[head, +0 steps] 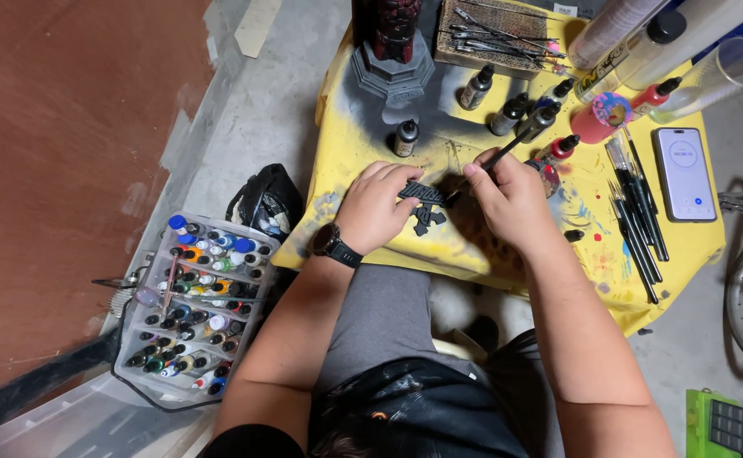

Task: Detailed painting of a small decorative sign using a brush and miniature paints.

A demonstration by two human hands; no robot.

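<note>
Lit white phone screen (684,173), table's right

A flat black piece (422,193) lies on the yellow table, a thin dark brush (498,157) angled onto it.

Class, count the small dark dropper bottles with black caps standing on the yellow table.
4: one left of centre, one near the brush rack, two side by side right of that. Others may be hidden.

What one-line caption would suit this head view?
Left hand steadies a black part; right hand applies a brush.
</note>
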